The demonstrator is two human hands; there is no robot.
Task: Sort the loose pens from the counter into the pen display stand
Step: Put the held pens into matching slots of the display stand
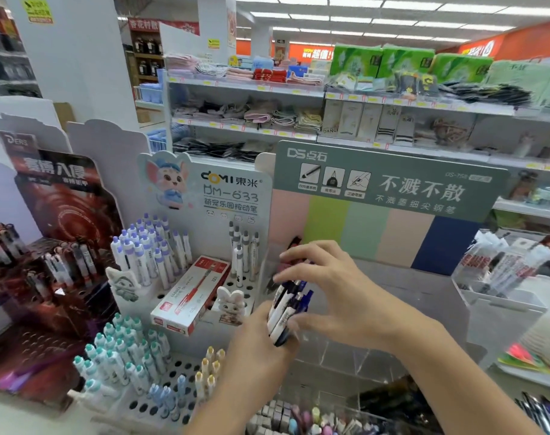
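My left hand (255,350) grips a bundle of white and dark blue pens (288,309), held upright in front of the pen display stand (390,189) with its green header and pastel colour panels. My right hand (327,284) reaches over the bundle from the right, fingers spread and fingertips touching the pens' upper ends. Below the hands are the stand's transparent compartments (339,356). Which pen my right fingers hold is hidden by the bundle.
A white holed pen stand (204,196) to the left holds purple, teal and yellow capped pens, with a red and white pen box (189,296) lying on it. A dark red display (57,221) stands far left. Clear bins with pens sit at right (499,271) and bottom (314,419).
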